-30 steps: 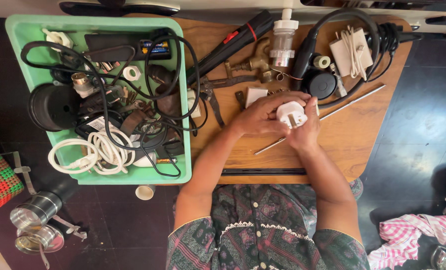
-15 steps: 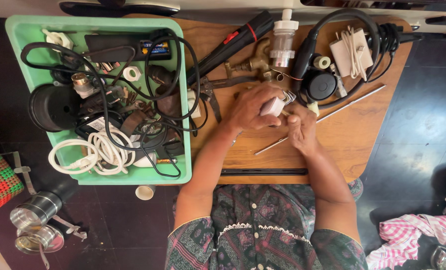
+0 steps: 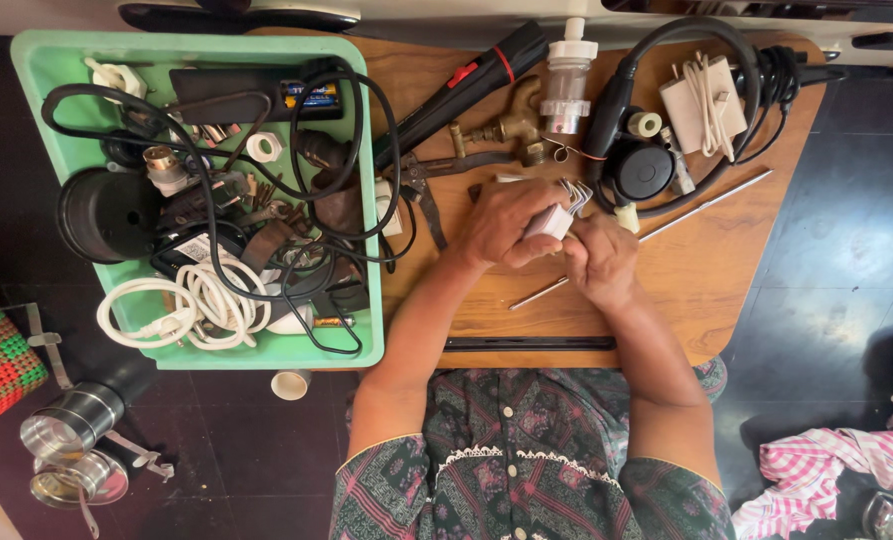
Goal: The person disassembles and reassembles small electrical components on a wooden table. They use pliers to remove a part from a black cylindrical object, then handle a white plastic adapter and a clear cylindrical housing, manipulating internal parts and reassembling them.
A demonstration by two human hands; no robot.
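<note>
Left hand and right hand pinch a small white plug together above the wooden tabletop, green tray alongside.

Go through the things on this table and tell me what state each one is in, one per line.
Small white block: held between both hands.
Left hand: closed on the block.
Right hand: closed on the block.
Green tray: packed with tangled cables.
White cable: coiled.
Metal rod: lying flat.
</note>
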